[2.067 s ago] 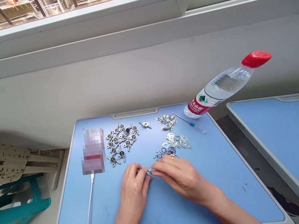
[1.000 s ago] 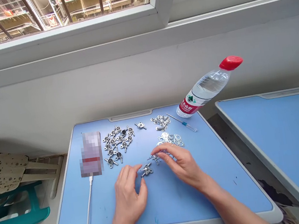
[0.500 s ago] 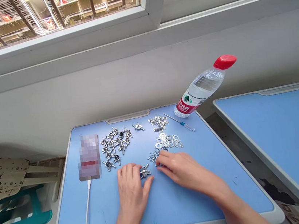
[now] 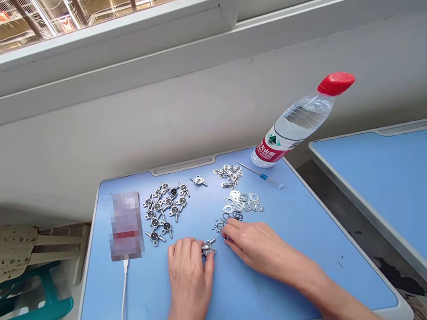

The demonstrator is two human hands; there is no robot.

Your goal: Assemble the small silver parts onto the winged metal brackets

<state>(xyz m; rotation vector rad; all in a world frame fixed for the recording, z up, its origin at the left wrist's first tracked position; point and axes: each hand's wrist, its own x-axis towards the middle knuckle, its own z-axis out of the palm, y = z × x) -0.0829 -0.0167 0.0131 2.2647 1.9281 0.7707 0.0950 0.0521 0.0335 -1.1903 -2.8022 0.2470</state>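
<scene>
My left hand rests on the blue table, its thumb and fingers closed on a small silver metal fitting with short pipe ends. To its right, my right hand has its fingertips pinched together at a heap of tiny screws. Whether a screw is between those fingertips is hidden. Just beyond are dark rings and flat silver oval plates. Several similar fittings with round black centres lie left of these, and one more fitting lies apart at the back.
Small silver levers and a blue-banded screwdriver lie at the back. A red-capped water bottle stands at the back right corner. At left is a blurred phone with a white cable. Another blue table stands to the right.
My left thumb has closed in against the fitting, which has turned a little. My right hand stays at the screw heap. The view has shifted slightly.
</scene>
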